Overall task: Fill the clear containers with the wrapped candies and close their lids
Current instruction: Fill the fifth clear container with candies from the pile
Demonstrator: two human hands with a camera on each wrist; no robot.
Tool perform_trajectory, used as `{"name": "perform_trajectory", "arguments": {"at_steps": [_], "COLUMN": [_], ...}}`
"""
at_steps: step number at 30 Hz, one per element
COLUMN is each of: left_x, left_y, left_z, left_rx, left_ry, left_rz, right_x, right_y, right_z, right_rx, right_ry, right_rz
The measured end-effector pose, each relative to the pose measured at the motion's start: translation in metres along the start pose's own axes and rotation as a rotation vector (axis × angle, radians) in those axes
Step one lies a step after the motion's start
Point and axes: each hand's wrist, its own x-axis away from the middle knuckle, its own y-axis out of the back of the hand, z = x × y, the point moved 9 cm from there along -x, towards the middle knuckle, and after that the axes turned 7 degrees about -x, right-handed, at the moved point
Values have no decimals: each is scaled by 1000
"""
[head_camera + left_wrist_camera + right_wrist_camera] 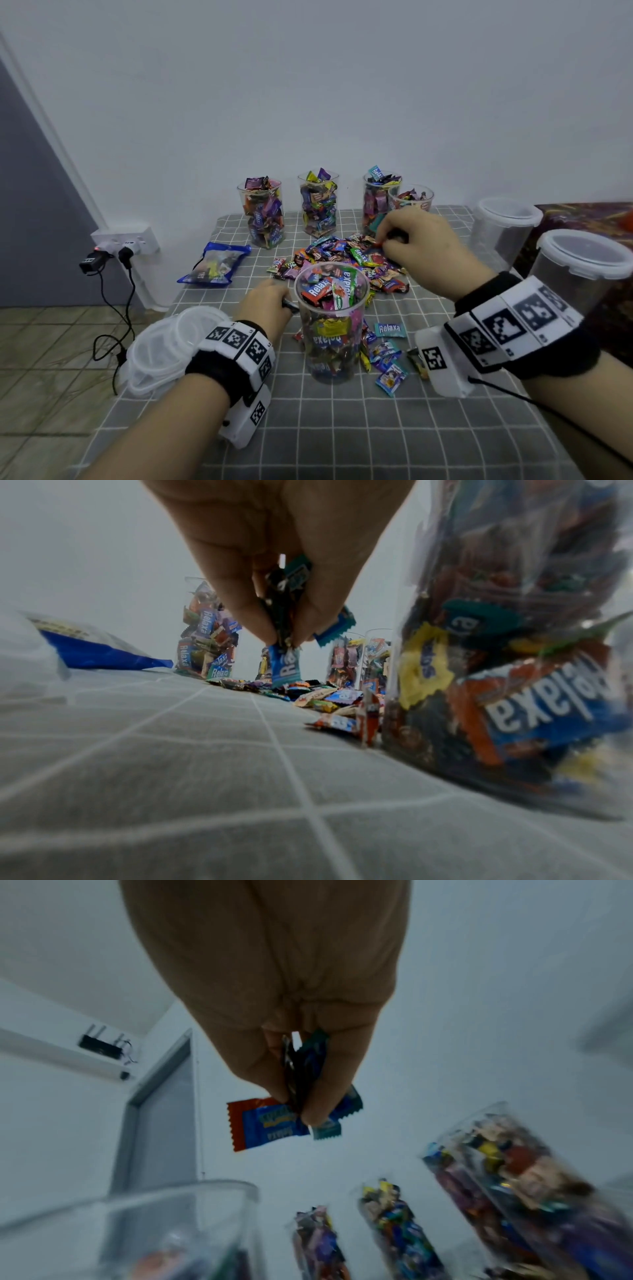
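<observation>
A clear container (pixel 330 322), open and nearly full of wrapped candies, stands mid-table. Just left of its rim, my left hand (pixel 287 303) pinches a small bunch of candies (pixel 286 666) low over the cloth, beside the container wall (pixel 514 669). Behind the container lies a loose candy pile (pixel 346 260). Above the pile's far right side, my right hand (pixel 382 241) pinches several candies (pixel 260 1126) between thumb and fingers. Several filled, lidless containers (pixel 318 205) stand along the back wall.
Two empty containers with lids on (pixel 503 229) (pixel 582 270) stand at the right. A stack of loose lids (pixel 164 346) sits at the table's left edge. A blue candy bag (pixel 214 263) lies back left. More candies (pixel 387 356) are scattered right of the near container.
</observation>
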Motion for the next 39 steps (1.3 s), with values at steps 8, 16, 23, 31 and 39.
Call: {"name": "perform_trajectory", "arguments": {"at_steps": [8,16,23,31,39], "left_x": [3,4,6,15,19], "left_y": [0,2,4,38,107], "left_z": [-5,-7,-9,-1,-3], "left_rx": [4,26,50,109,340], "left_ry": [-13,-13,-9,-30,-32], "left_rz": [21,19,0,-168,-401], "right_x": [6,11,13,43,54], "right_y": [-36,-61,-38,-82,-116], "right_z": [47,43,29,-28,-26], "right_rx": [-125,-144,-232,-741,-839], "right_ry": [115,91,44,-315,-291], "right_rz": [161,272,108,375,399]}}
